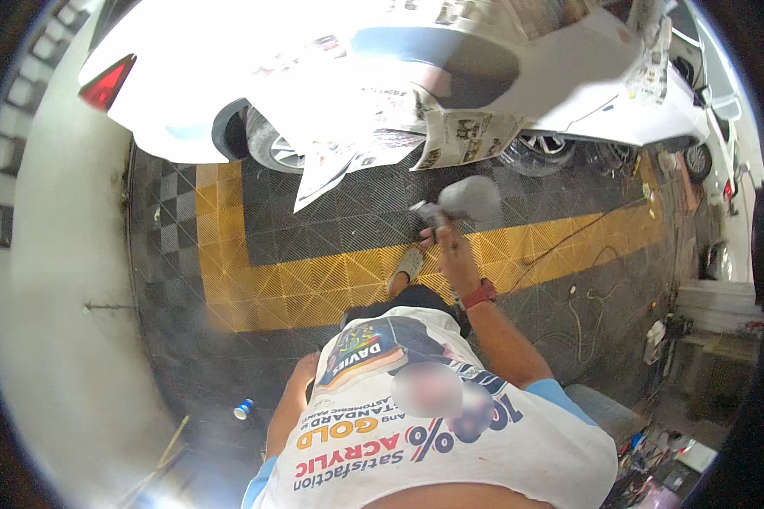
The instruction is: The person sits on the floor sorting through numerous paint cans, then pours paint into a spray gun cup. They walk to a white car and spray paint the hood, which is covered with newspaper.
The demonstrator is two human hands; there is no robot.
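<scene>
Left hand (304,370) mostly hidden behind shirt (416,424); grip state untellable. Polisher (458,202) motion-blurred, pad and body smeared together. Right hand (450,242) fingers partly lost behind tool handle. White car (331,68) overexposed, cut off by top edge. Small blue object (244,409) on floor too small to identify. Clutter at lower right indistinct.

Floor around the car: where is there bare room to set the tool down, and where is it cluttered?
Bare tile lies between the yellow border strip and the masked white car, left of the right hand holding the power tool. Dark floor around the blue cup is also free. Right of the hand, cables trail, and boxes crowd the wall.
</scene>
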